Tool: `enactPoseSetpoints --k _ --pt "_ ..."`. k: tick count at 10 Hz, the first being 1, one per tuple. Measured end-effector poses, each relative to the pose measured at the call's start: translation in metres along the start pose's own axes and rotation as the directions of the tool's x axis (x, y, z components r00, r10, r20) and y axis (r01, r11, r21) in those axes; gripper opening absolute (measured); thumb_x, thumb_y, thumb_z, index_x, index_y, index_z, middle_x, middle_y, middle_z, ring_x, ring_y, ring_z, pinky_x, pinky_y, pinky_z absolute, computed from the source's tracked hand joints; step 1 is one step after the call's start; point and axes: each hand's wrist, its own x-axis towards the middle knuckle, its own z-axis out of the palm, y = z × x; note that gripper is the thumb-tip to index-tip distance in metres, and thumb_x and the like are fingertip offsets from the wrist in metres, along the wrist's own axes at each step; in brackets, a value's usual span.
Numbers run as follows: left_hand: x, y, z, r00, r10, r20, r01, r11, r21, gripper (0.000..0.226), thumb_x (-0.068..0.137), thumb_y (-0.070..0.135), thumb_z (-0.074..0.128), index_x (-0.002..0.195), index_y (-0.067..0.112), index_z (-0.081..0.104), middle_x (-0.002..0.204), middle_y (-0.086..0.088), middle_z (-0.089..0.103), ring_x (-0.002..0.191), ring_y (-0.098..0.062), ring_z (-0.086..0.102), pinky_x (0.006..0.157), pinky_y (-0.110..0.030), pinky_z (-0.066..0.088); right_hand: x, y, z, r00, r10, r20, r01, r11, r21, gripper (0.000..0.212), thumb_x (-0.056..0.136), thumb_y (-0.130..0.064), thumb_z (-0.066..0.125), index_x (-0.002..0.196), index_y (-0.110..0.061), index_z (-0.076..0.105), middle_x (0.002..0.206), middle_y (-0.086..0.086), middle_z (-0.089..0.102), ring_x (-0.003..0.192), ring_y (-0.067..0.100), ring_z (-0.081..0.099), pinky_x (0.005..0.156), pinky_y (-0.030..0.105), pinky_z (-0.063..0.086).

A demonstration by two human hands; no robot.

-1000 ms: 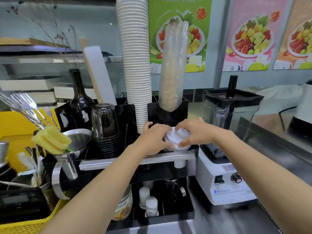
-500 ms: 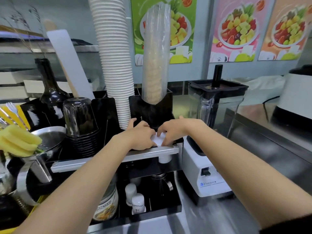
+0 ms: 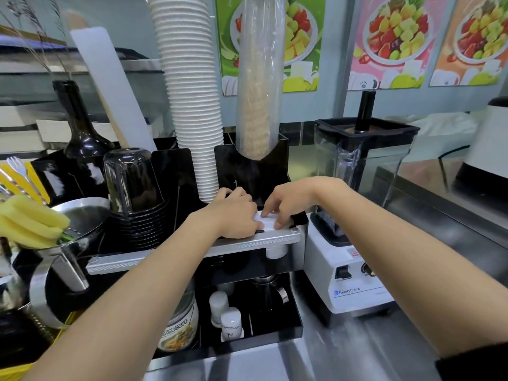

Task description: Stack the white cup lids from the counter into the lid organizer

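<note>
A stack of white cup lids [image 3: 268,223] sits sunk into the right-hand slot of the black lid organizer [image 3: 247,171], just behind its silver front rail [image 3: 192,250]. My left hand [image 3: 233,213] curls against the stack's left side. My right hand [image 3: 288,202] rests its fingertips on the top lid. Only the top of the stack shows between my fingers. The lower end of the stack [image 3: 276,251] shows under the rail.
A tall column of white paper cups [image 3: 189,92] and a sleeve of clear cups [image 3: 258,78] rise right behind my hands. Black cups [image 3: 132,185] stand left, a blender [image 3: 357,215] right. Small white bottles [image 3: 229,321] sit on the shelf below. Steel counter lies at front right.
The lid stack has gone down into the organizer slot, from above the rail to nearly level with it. Both hands followed it down. My view moved closer and leftward.
</note>
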Motion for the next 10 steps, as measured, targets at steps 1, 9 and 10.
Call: enactPoseSetpoints --k 1,9,10 --pt "0.001 0.0 0.002 0.999 0.0 -0.034 -0.001 1.0 -0.004 0.048 0.09 0.049 0.038 0.115 0.012 0.057 0.118 -0.003 0.054 0.125 -0.018 0.03 0.109 -0.039 0.016 0.002 0.002 0.0 1.0 -0.015 -0.004 0.015 1.0 0.005 0.044 0.083 -0.02 0.065 0.126 -0.022 0.056 0.111 -0.006 0.05 0.113 0.016 0.047 0.102 0.031 0.033" --pt "0.0 -0.006 -0.002 0.994 0.053 -0.099 -0.06 0.996 -0.07 0.043 0.084 0.053 0.051 0.111 0.021 0.058 0.107 0.003 0.066 0.11 -0.017 0.05 0.111 -0.038 0.014 -0.004 0.0 0.001 0.999 -0.017 -0.033 0.017 1.0 0.01 0.03 0.083 -0.026 0.064 0.112 -0.015 0.063 0.095 -0.009 0.056 0.092 0.011 0.051 0.06 0.015 0.036" --pt "-0.009 -0.003 -0.012 0.982 0.051 -0.18 -0.065 0.995 -0.074 0.048 0.084 0.055 0.05 0.115 0.019 0.059 0.114 0.001 0.064 0.117 -0.017 0.048 0.112 -0.039 0.012 -0.013 -0.002 -0.001 0.998 -0.019 -0.068 0.015 0.998 -0.058 0.031 0.086 -0.029 0.06 0.116 -0.018 0.062 0.097 -0.009 0.056 0.081 0.006 0.051 0.058 0.012 0.036"
